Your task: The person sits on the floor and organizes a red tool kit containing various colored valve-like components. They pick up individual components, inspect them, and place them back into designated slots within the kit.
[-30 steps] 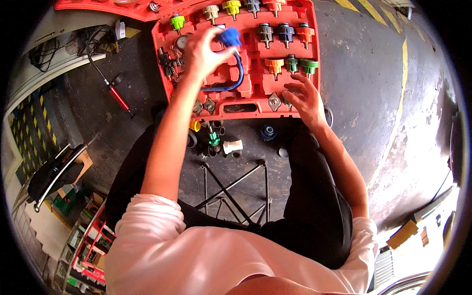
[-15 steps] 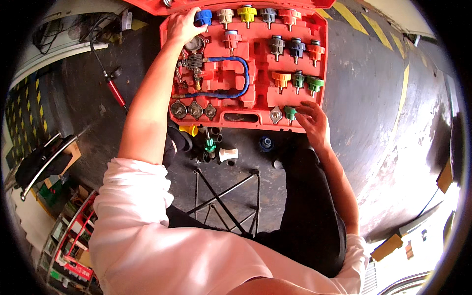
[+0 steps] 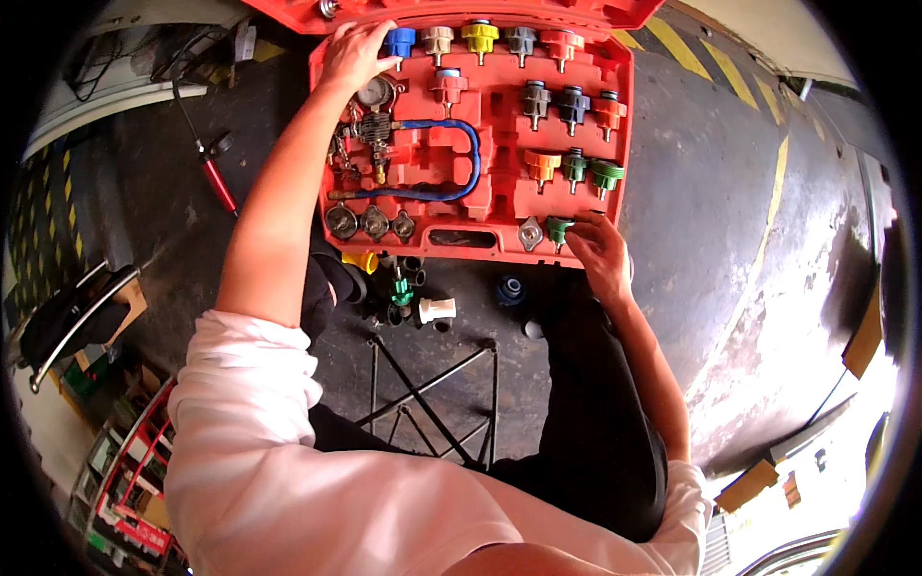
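A big red moulded plastic case (image 3: 615,144) lies open on the dark stained concrete floor (image 3: 730,250), yellow stripes running off beyond. Its far row holds coloured caps; the left hand (image 3: 353,53) rests there, fingers curled onto the blue round cap (image 3: 400,41) at the row's left end. The right hand (image 3: 597,252) sits at the near edge, fingers pinching a small green cap (image 3: 557,228).

Packed caps are crowding the left hand (image 3: 353,53) gripping the blue cap (image 3: 400,40), a silver cap (image 3: 530,233) is hemming the right hand (image 3: 597,252), while bare floor (image 3: 701,192) is lying open rightward.
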